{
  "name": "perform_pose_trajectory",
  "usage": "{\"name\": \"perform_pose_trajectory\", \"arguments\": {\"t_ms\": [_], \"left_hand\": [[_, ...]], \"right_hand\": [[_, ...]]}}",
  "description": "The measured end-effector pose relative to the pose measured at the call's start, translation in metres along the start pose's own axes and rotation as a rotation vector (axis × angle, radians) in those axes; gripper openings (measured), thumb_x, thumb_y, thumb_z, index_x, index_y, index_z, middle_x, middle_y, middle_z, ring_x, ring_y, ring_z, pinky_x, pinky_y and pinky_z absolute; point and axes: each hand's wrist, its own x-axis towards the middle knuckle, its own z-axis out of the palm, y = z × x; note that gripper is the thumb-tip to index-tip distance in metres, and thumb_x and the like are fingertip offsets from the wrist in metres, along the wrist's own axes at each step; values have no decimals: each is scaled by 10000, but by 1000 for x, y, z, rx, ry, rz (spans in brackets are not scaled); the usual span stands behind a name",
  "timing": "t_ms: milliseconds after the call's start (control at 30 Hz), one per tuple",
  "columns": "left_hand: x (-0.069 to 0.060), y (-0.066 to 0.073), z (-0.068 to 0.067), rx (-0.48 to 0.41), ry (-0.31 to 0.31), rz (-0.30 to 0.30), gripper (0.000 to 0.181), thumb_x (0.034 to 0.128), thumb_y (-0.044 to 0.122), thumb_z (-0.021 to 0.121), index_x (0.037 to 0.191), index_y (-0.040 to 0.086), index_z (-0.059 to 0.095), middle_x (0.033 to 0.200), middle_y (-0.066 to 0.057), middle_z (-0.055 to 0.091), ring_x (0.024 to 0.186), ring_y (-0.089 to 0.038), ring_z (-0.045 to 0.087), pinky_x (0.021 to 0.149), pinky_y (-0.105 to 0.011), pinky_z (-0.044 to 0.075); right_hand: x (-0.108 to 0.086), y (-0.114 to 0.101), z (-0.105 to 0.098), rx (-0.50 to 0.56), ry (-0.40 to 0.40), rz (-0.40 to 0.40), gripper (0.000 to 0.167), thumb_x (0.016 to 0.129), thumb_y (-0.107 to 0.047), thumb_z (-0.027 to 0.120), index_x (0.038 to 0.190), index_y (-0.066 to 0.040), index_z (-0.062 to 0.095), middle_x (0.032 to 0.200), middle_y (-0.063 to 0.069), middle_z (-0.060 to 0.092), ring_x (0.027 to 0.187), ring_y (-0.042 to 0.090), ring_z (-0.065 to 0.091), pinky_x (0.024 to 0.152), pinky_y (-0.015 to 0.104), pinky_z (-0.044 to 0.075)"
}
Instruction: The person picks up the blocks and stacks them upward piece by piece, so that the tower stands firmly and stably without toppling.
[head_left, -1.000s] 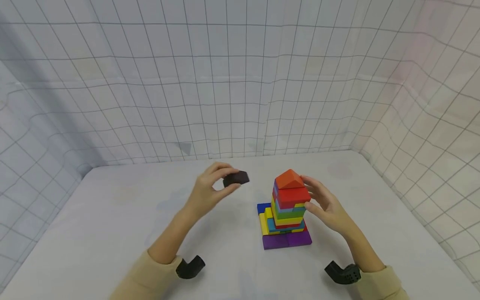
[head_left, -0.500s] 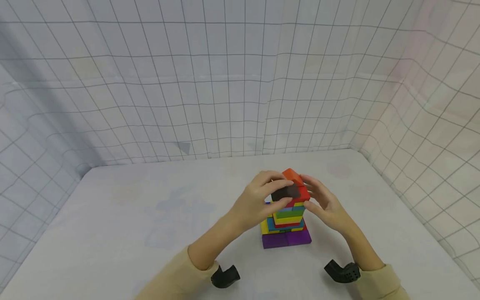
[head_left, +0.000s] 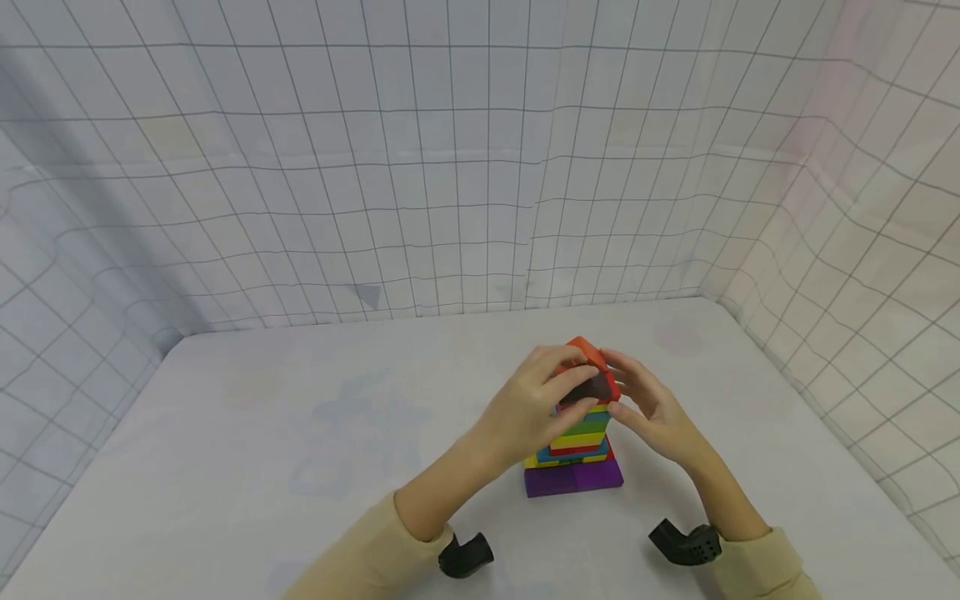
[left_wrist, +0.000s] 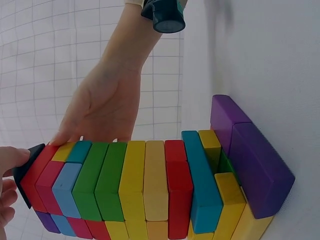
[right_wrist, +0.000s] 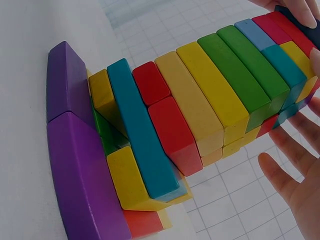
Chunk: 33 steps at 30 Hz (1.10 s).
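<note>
A tower of coloured wooden blocks [head_left: 578, 438] stands upright on the white table. My left hand [head_left: 517, 412] pinches a black block [head_left: 598, 386] between thumb and fingers at the tower's near top. In the left wrist view, the black block [left_wrist: 24, 177] lies against the red top block [left_wrist: 40, 167]. Behind the black block, an orange triangular block [head_left: 584, 344] shows partly past the left fingers. My right hand [head_left: 660, 421] rests beside the tower's upper right side, its extended fingers and thumb at the top layers. The right wrist view shows those fingers [right_wrist: 295, 145] spread behind the tower.
Purple blocks [head_left: 573, 478] form the front edge of the wider base. White table surface [head_left: 262, 433] stretches to the left of the tower. Grid-patterned white sheets [head_left: 450, 167] surround the table at the back and sides. Black wrist devices [head_left: 465, 556] sit at both cuffs.
My left hand has carried the black block rightward from beside the tower to its near top, then slightly farther right. The right hand has stayed at the tower's side.
</note>
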Motion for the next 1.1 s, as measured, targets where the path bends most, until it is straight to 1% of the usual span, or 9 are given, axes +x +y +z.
{"name": "perform_pose_trajectory", "arguments": {"t_ms": [233,333,467,600,733,800,867,967,1100], "left_hand": [[1,-5,5,47,54,32,277,775,228,735,1000,82,669,1078,-82,536,983,-214,500,873,-255,419],[0,-6,6,56,68,21,288,763,246,746,998,100,667,1106,-89,527,1014,-226,492,898,-283,409],[0,-7,8,28,71,4,310,755,242,753,1012,99,654,1158,-106,521,1074,-239,483,957,-305,388],[-1,-9,9,-51,45,-32,399,757,237,751,1103,85,624,1227,-129,500,1149,-241,457,998,-309,366],[-6,-13,10,-226,-12,-145,535,746,230,761,1218,92,551,1348,-124,405,1248,-231,370,980,-310,392],[-10,-15,10,-319,-31,-200,549,748,213,760,1237,105,534,1391,-108,360,1279,-224,332,977,-332,398],[-13,-17,10,-379,-44,-231,530,758,192,747,1238,120,534,1412,-95,341,1293,-219,319,985,-353,392],[-16,-20,11,-417,-50,-232,473,780,169,719,1221,116,556,1407,-102,357,1269,-222,361,986,-350,391],[-17,-22,13,-440,-48,-226,447,800,151,698,1223,102,561,1381,-128,385,1211,-221,421,925,-283,440]], "right_hand": [[0,0,0,9,2,1,579,879,79,495,1404,17,261,1430,19,333,1239,123,402,1001,207,332],[0,1,0,6,-3,-13,576,884,72,494,1406,21,256,1436,27,325,1246,127,396,1001,211,335],[0,1,0,-1,-8,-27,577,888,67,493,1409,22,248,1442,32,316,1255,126,384,1007,210,329],[0,1,0,-6,-3,-22,582,881,76,495,1406,25,250,1437,-1,322,1253,108,384,1004,198,327],[0,1,0,-6,2,-24,586,875,88,498,1404,32,253,1431,-10,331,1253,103,387,1004,195,327],[0,1,0,-1,4,-27,586,872,93,499,1401,37,254,1430,-1,335,1253,109,389,1005,199,329],[0,2,0,1,4,-26,587,872,93,500,1401,38,254,1432,5,333,1254,113,388,1005,203,331],[0,2,0,-2,6,-12,586,874,84,500,1404,27,256,1433,1,331,1254,113,386,1001,204,335],[0,1,0,-6,7,-2,588,875,78,501,1406,16,258,1432,14,331,1252,121,386,999,210,338]]}}
